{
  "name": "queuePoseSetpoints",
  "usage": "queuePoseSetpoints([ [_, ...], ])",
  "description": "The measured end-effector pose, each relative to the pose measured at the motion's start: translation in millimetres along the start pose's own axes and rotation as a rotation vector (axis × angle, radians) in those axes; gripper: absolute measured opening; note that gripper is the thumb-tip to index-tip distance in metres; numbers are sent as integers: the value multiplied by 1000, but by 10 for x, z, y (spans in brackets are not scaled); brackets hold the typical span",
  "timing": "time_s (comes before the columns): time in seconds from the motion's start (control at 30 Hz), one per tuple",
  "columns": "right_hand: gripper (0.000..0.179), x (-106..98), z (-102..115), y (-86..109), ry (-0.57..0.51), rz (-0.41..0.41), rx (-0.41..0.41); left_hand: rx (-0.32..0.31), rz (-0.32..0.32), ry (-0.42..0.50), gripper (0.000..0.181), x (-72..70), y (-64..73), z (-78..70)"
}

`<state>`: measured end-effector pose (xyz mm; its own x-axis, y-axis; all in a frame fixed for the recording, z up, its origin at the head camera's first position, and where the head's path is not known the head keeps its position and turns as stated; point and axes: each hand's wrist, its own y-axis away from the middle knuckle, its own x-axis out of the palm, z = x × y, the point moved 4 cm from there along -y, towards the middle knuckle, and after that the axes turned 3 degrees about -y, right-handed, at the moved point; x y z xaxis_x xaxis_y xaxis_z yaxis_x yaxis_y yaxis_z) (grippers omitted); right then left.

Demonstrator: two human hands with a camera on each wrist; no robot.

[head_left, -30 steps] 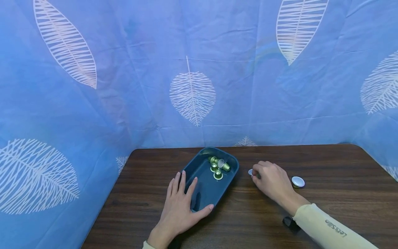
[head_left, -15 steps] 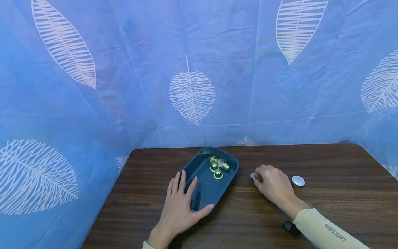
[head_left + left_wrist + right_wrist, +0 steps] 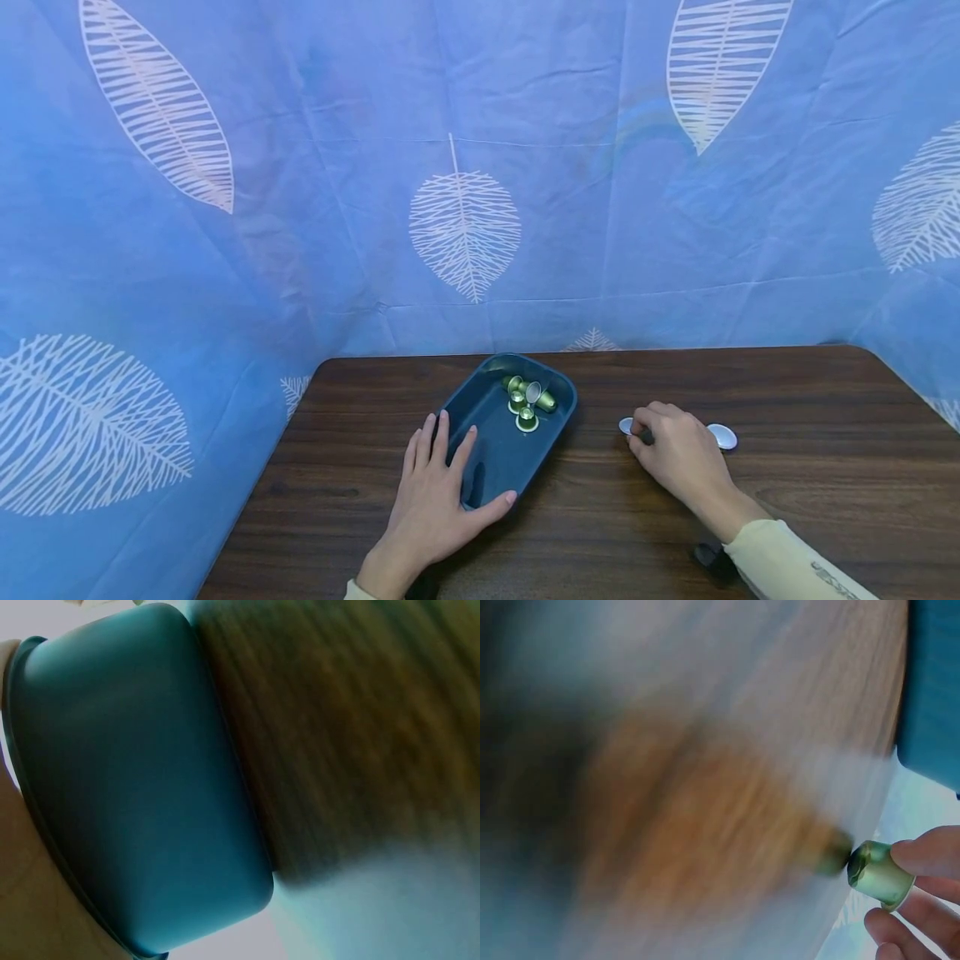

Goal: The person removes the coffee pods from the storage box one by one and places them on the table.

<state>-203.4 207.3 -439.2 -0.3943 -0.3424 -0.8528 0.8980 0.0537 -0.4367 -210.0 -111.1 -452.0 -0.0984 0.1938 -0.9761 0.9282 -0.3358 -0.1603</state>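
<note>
Spread over the near left end of a dark teal tray (image 3: pixel 496 467), my left hand (image 3: pixel 431 504) rests on its rim with straight fingers. Several green coffee capsules (image 3: pixel 527 418) lie at the tray's far end, some tipped over. To the right of the tray, my right hand (image 3: pixel 678 454) pinches another green coffee capsule (image 3: pixel 881 876) between thumb and fingers. Its pale lid (image 3: pixel 626 426) shows beside the fingertips in the head view. A further capsule with a white lid (image 3: pixel 722 436) stands on the table just behind that hand, partly covered by it.
The dark wooden table (image 3: pixel 600 533) ends at a blue cloth (image 3: pixel 555 250) printed with white leaves. The tray's outer wall (image 3: pixel 142 772) fills much of the left wrist view. A blurred green patch appears beside the held capsule in the right wrist view; what it is, I cannot tell.
My right hand has shifted right and slightly nearer with the coffee capsule, now overlapping the white-lidded one in the head view. The left hand and tray stay put.
</note>
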Motion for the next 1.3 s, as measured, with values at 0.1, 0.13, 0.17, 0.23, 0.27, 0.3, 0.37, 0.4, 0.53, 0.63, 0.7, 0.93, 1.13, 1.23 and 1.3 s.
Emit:
queuePoseSetpoints([
  [0.1, 19, -29, -32, 22, 1, -5, 9, 6, -12, -1, 102, -6, -2, 0],
  [0.13, 20, -38, -43, 28, 0, -5, 14, 8, -14, 1, 102, -7, -2, 1],
  [0.17, 20, -47, -51, 33, -3, -3, 21, 10, -16, 2, 102, -10, -2, 1],
  [0.23, 19, -58, -69, 41, -3, -4, 27, 13, -23, 0, 101, -14, -4, 2],
  [0.27, 19, -63, -77, 42, -2, -5, 31, 12, -22, 2, 101, -14, -4, 3],
  [0.3, 19, -67, -84, 43, -2, -6, 32, 12, -24, 1, 101, -16, -3, 3],
  [0.37, 18, -71, -96, 45, 1, -7, 33, 11, -30, 6, 101, -22, 1, 5],
  [0.4, 18, -72, -103, 48, 2, -7, 35, 10, -34, 9, 101, -25, 3, 6],
  [0.53, 18, -90, -132, 58, 3, 1, 57, 5, -33, 27, 100, -28, 13, 4],
  [0.63, 18, -110, -145, 66, -3, 18, 79, 2, -25, 26, 100, -19, 16, -1],
  [0.7, 17, -120, -150, 72, -13, 32, 102, 2, -20, 25, 100, -16, 17, -6],
  [0.93, 13, -121, -180, 113, -90, 50, 203, 14, -7, 22, 100, -21, 13, -13],
  [1.13, 12, -106, -196, 147, -154, 20, 266, 17, -7, 11, 100, -23, 14, -15],
  [1.23, 12, -110, -202, 166, -163, -5, 280, 11, -12, 10, 99, -24, 18, -18],
  [1.3, 13, -120, -210, 183, -164, -28, 280, 9, -12, 9, 99, -24, 19, -18],
])
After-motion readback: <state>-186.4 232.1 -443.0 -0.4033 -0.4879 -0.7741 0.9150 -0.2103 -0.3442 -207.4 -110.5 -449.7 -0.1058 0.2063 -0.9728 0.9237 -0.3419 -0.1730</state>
